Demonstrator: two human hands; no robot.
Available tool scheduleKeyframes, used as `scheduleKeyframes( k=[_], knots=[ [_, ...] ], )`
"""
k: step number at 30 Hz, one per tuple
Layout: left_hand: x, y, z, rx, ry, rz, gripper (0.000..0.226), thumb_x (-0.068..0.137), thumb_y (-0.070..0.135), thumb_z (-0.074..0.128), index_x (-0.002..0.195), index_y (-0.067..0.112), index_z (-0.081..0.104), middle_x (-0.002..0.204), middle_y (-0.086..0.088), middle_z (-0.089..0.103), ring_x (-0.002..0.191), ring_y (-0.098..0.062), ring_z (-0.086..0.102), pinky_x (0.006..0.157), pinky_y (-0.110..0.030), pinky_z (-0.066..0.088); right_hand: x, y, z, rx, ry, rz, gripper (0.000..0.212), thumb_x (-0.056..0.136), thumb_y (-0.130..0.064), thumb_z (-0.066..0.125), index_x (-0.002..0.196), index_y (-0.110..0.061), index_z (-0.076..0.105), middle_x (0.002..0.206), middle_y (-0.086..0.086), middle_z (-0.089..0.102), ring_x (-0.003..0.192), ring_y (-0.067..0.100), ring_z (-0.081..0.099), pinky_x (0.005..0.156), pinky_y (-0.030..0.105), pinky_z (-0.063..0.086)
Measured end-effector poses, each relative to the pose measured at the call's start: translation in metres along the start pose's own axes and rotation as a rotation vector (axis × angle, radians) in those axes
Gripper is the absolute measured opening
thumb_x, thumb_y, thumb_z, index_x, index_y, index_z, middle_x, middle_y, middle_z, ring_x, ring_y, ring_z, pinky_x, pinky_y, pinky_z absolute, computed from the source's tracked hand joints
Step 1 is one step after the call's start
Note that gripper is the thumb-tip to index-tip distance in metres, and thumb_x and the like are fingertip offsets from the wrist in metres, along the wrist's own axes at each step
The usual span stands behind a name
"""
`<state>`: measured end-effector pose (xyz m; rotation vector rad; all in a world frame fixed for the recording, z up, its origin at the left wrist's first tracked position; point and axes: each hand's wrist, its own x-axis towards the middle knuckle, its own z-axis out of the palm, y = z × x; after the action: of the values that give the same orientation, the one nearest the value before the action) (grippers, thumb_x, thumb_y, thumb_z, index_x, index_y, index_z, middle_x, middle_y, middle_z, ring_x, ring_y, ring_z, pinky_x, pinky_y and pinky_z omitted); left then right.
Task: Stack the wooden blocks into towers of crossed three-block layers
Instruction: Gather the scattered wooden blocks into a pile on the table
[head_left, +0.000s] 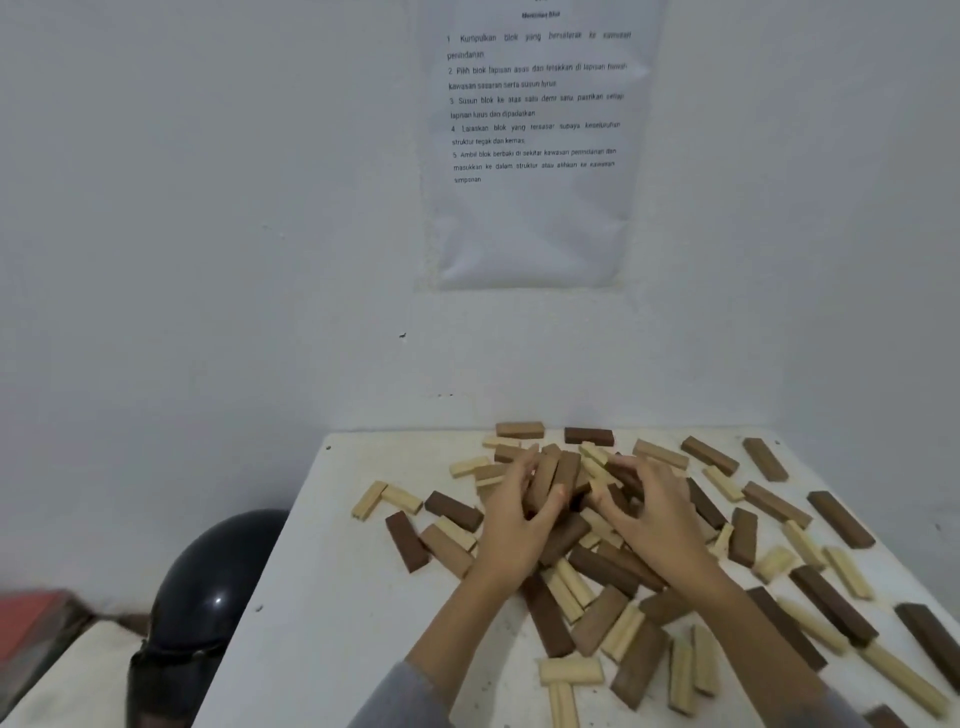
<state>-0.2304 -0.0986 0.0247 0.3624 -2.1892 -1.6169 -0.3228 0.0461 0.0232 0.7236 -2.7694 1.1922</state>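
Some wooden blocks (563, 475) partly behind the left hand (511, 525).

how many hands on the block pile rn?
2. The left hand grips brown wooden blocks at the middle of the pile. The right hand grips dark wooden blocks just beside it. Both are over the white table.

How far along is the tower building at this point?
Done: nothing stacked; no tower or crossed layer shows on the table. In hand: the left hand grips a bunch of brown blocks; the right hand curls into the loose blocks beside them. Left: every layer; the loose blocks lie scattered.
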Motion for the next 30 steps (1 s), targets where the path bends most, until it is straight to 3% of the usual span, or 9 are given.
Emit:
scheduleKeyframes(
  k=[2, 5, 6, 9, 15, 17, 22, 25, 30],
  knots=[
    [-0.005, -0.002, -0.009, 0.047, 0.013, -0.005, 0.044, 0.098, 0.024, 0.054, 0.141, 0.024, 0.042, 0.136, 0.015, 0.048, 0.125, 0.003, 0.044, 0.097, -0.009, 0.036, -0.003, -0.002, 0.005, -0.112, 0.000, -0.026, 0.046, 0.091, -0.038, 0.060, 0.135, -0.028, 0.048, 0.136, 0.002, 0.045, 0.132, 0.025, 0.033, 0.107, 0.045, 0.030],
    [-0.012, -0.008, -0.036, 0.134, 0.082, 0.020, 0.037, 0.097, 0.021, 0.056, 0.133, 0.021, 0.051, 0.131, 0.008, 0.056, 0.117, -0.019, 0.057, 0.091, -0.018, 0.045, -0.007, -0.020, 0.012, -0.156, 0.093, -0.104, 0.041, 0.092, -0.032, 0.059, 0.131, -0.023, 0.052, 0.136, 0.005, 0.046, 0.131, 0.025, 0.033, 0.107, 0.045, 0.025],
    [-0.015, -0.009, -0.047, 0.184, 0.104, 0.026, 0.035, 0.096, 0.021, 0.057, 0.130, 0.021, 0.053, 0.128, 0.009, 0.056, 0.114, -0.020, 0.057, 0.093, -0.022, 0.045, -0.008, -0.028, 0.015, -0.141, 0.103, -0.143, 0.039, 0.092, -0.029, 0.060, 0.129, -0.022, 0.054, 0.133, 0.005, 0.048, 0.131, 0.025, 0.034, 0.107, 0.045, 0.025],
    [-0.021, -0.019, -0.084, 0.314, 0.131, 0.036, 0.039, 0.092, 0.026, 0.063, 0.129, 0.023, 0.053, 0.129, 0.009, 0.053, 0.120, -0.009, 0.049, 0.093, -0.007, 0.035, -0.013, -0.052, 0.030, -0.083, 0.047, -0.301, 0.036, 0.090, -0.026, 0.061, 0.126, -0.023, 0.056, 0.124, 0.001, 0.051, 0.126, 0.020, 0.036, 0.106, 0.041, 0.027],
    [-0.022, -0.047, -0.146, 0.819, 0.019, -0.096, 0.095, 0.061, 0.082, 0.057, 0.142, 0.037, 0.037, 0.155, 0.003, 0.029, 0.144, -0.021, 0.023, 0.117, -0.043, 0.019, -0.024, -0.088, 0.067, -0.147, -0.248, -0.465, 0.076, 0.075, -0.068, 0.023, 0.135, -0.027, 0.046, 0.129, -0.012, 0.047, 0.129, 0.010, 0.029, 0.113, 0.030, 0.015],
    [-0.022, -0.051, -0.156, 0.855, -0.055, -0.133, 0.117, 0.042, 0.093, 0.047, 0.145, 0.042, 0.028, 0.159, 0.005, 0.018, 0.147, -0.026, 0.014, 0.117, -0.052, 0.016, -0.022, -0.091, 0.079, -0.263, -0.290, -0.511, 0.073, 0.081, -0.067, 0.030, 0.141, -0.026, 0.040, 0.132, -0.011, 0.047, 0.130, 0.013, 0.030, 0.110, 0.027, 0.010],
    [-0.014, -0.047, -0.162, 0.879, -0.177, -0.144, 0.111, 0.058, 0.071, 0.075, 0.149, 0.039, 0.021, 0.156, 0.008, 0.021, 0.140, -0.027, 0.024, 0.113, -0.044, 0.027, -0.019, -0.097, 0.095, -0.459, -0.351, -0.512, 0.071, 0.086, -0.057, 0.049, 0.145, -0.022, 0.031, 0.130, -0.004, 0.052, 0.125, 0.020, 0.035, 0.110, 0.035, 0.017],
    [-0.008, -0.044, -0.160, 0.911, -0.215, -0.113, 0.101, 0.066, 0.059, 0.078, 0.149, 0.034, 0.024, 0.145, 0.006, 0.031, 0.125, -0.022, 0.034, 0.104, -0.033, 0.036, -0.015, -0.102, 0.099, -0.498, -0.315, -0.488, 0.068, 0.085, -0.055, 0.049, 0.142, -0.023, 0.033, 0.125, -0.004, 0.054, 0.123, 0.019, 0.037, 0.105, 0.036, 0.017],
    [0.001, -0.039, -0.162, 0.937, -0.312, -0.173, 0.099, 0.070, 0.049, 0.079, 0.149, 0.031, 0.023, 0.133, -0.002, 0.026, 0.120, -0.020, 0.030, 0.101, -0.034, 0.040, -0.013, -0.104, 0.103, -0.440, -0.249, -0.438, 0.074, 0.074, -0.056, 0.055, 0.139, -0.022, 0.040, 0.124, -0.006, 0.056, 0.121, 0.016, 0.038, 0.107, 0.036, 0.016]
  ],
)
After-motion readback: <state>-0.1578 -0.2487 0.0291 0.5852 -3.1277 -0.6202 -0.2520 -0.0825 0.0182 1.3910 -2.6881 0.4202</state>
